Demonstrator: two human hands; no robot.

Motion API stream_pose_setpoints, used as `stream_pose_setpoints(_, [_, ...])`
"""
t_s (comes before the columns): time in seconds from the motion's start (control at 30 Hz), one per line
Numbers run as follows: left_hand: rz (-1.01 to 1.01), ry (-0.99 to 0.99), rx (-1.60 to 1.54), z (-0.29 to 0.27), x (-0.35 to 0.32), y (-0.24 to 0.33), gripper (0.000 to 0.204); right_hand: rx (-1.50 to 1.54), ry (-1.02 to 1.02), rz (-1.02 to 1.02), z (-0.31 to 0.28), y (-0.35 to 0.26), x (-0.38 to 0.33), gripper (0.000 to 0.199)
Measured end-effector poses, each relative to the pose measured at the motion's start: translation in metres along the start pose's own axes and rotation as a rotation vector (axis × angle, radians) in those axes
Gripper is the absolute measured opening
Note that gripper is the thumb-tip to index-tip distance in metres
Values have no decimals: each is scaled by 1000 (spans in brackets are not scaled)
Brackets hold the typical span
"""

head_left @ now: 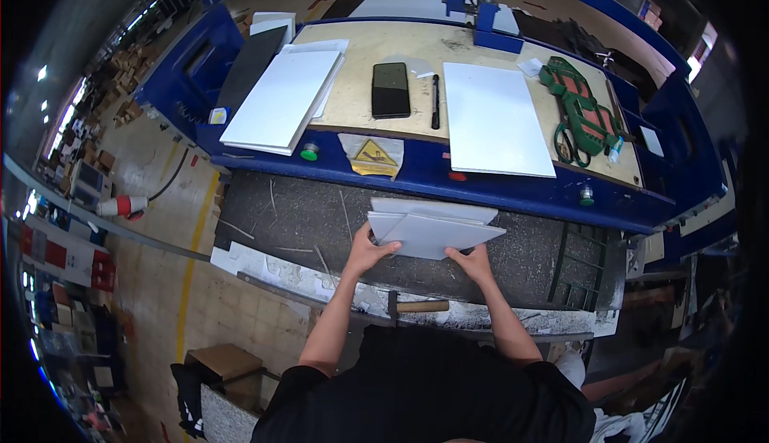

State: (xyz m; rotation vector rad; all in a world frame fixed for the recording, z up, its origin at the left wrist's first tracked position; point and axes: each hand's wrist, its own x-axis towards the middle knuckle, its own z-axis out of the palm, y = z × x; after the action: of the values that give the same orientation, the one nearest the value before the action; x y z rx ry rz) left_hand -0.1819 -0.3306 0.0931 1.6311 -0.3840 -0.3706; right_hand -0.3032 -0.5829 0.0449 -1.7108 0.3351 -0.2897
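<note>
Between my two hands, a small stack of white sheets (432,235) is held on edge, its layers fanned at uneven angles. My left hand (371,252) is closed on the left end, thumb across the near face. On the lower right part, my right hand (473,261) grips with its thumb in front; most fingers of both hands are hidden behind the stack. Beneath it lies the dark, scuffed ledge (296,211) of a blue machine. Beyond, a pile of white sheets (280,98) lies on the left of the wooden board and another white stack (497,118) on the right.
A phone (391,90) and a black pen (435,102) lie between the stacks. Green-handled scissors (570,142) rest beside a green and red tool (581,98). A hammer (420,307) lies near my body. The machine's front carries a green button (309,152) and a warning label (372,155).
</note>
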Motion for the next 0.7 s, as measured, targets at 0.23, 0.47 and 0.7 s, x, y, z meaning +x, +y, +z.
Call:
stream_pose_setpoints(0.23, [-56,6,-165,25,-1,-5,70,60,-115,67,7,-29,3,64])
stream_pose_setpoints(0.47, [25,58,-102,25,-20,-21,93,256,126,-213,30,-57,-1,77])
stream_pose_setpoints(0.7, [73,175,-246,30,-16,-16,72,146,260,-166,40,-46,-8,80])
